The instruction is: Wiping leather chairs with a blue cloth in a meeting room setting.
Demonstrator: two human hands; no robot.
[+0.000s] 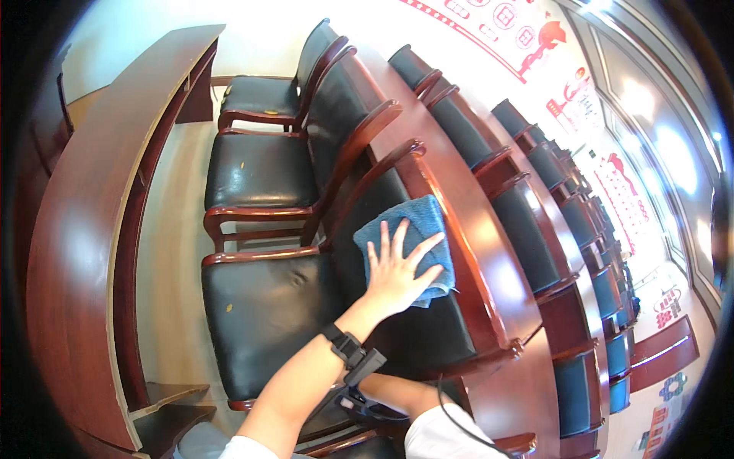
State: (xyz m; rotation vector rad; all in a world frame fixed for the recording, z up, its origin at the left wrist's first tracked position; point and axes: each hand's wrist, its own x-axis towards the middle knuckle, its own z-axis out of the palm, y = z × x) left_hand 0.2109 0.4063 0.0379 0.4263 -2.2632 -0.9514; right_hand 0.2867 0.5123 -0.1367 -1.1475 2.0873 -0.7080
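Observation:
My left hand (pixel 395 272) lies with spread fingers on a folded blue cloth (pixel 433 221), pressing it against the black backrest (pixel 427 338) of a wooden armchair. The cloth overlaps the backrest's wooden top rail (pixel 459 246). A black strap with a small device (pixel 347 347) is round my left wrist. My right forearm (pixel 395 393) passes below the left one; the right hand is hidden behind the left forearm and wrist device. The chair's black seat (pixel 258 321) has a yellowish mark and a creased spot.
More black-padded chairs (pixel 258 166) stand further along this row, their seats marked with yellowish spots. A long curved wooden desk (pixel 86 229) runs along the left. Behind the backrests is another desk (pixel 447 166), with further rows of chairs (pixel 524 229) to the right. A black cable (pixel 453 407) hangs by my right sleeve.

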